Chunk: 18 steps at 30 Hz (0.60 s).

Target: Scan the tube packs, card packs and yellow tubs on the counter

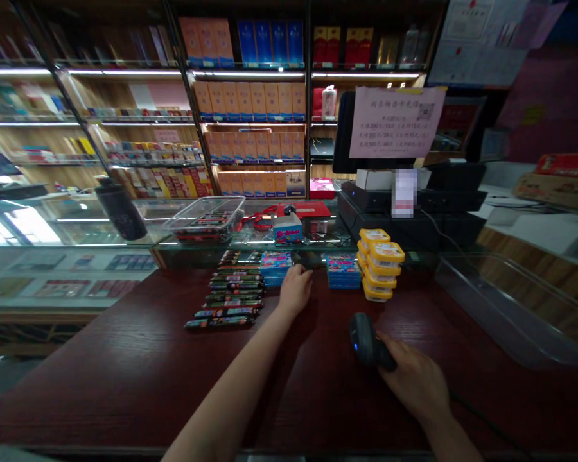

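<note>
My right hand (417,375) is wrapped round the handle of a black barcode scanner (363,340), its head raised above the table and a small blue light showing. My left hand (296,289) is at the right side of a stack of small blue boxes (275,268), fingers curled; what they hold, if anything, is hidden. Left of that stack lies a column of pens with patterned barrels (231,295). A second stack of blue boxes (343,271) stands to the right of my left hand. Beside it, yellow-lidded small tubs (383,266) are piled up.
Behind the dark red table (139,359) is a glass counter with a clear plastic box of pens (207,221), an open blue carton (288,230) and a black bottle (120,208). A monitor with a pink notice (395,122) stands back right. A clear plastic tray (505,308) lies at right.
</note>
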Each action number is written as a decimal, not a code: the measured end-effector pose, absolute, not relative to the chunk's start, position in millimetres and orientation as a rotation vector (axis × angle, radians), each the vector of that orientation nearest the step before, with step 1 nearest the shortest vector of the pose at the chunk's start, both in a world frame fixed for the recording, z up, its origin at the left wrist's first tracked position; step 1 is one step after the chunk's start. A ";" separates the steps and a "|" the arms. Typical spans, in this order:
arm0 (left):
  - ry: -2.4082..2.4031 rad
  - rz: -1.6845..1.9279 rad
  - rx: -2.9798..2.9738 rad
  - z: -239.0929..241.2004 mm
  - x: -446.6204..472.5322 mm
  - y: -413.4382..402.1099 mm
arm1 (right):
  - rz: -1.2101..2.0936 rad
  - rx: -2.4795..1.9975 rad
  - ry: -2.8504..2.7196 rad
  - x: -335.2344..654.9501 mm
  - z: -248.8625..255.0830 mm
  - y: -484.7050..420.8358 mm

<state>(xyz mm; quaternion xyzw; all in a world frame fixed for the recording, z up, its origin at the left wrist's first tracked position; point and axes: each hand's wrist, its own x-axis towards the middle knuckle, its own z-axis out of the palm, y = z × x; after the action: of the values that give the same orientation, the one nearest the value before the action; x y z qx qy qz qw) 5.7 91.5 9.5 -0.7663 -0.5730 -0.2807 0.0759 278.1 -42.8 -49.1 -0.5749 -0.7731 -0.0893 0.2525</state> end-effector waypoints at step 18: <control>-1.480 -0.808 -2.471 -6.8 70.4 113.3 | -0.210 -1.578 -2.128 278.9 -45.3 -42.2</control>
<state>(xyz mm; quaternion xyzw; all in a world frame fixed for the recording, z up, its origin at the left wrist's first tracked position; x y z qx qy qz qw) 70.4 113.3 -6.8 -0.8237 -0.4934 -0.2693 0.0752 278.9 -42.2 -45.3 -0.5765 -0.7774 -0.0766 0.2397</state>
